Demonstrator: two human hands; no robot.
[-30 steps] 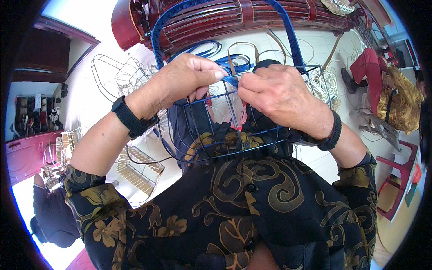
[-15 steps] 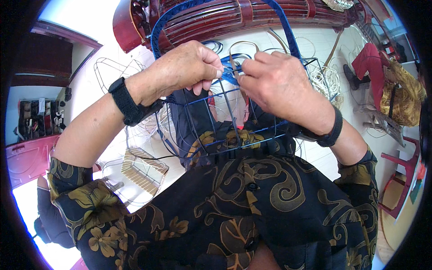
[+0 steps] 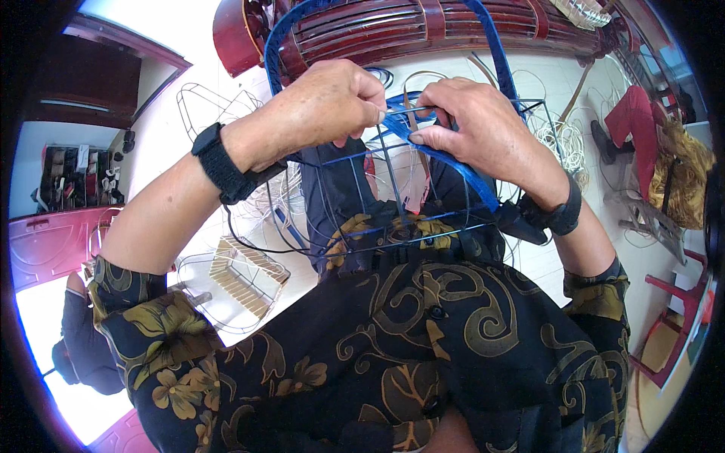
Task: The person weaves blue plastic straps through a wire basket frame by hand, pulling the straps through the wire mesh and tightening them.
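A dark wire basket frame [image 3: 384, 162] with a tall arched handle wrapped in blue [image 3: 500, 57] is held over my lap. My left hand [image 3: 317, 109] pinches at its upper rim, where a blue strip [image 3: 472, 181] meets the wire; the exact grip point is small. My right hand [image 3: 479, 132] has thumb and fingers closed on that strip, just right of my left. The strip now runs down under my right hand to the lower right of the frame. More blue and tan strips lie behind the frame, partly hidden by my fingers.
A red wooden bench [image 3: 408, 23] stands beyond, with tangled cream cord [image 3: 555, 132] nearby. A slatted frame [image 3: 245, 275] lies lower left. Red stool [image 3: 664, 332] at right. One person's red-trousered leg [image 3: 634, 121] is at right, another person in dark clothing [image 3: 79, 340] at lower left.
My left hand has risen slightly. My right hand has risen and shifted its fingers, and the blue strip now stretches beneath it toward the lower right of the frame.
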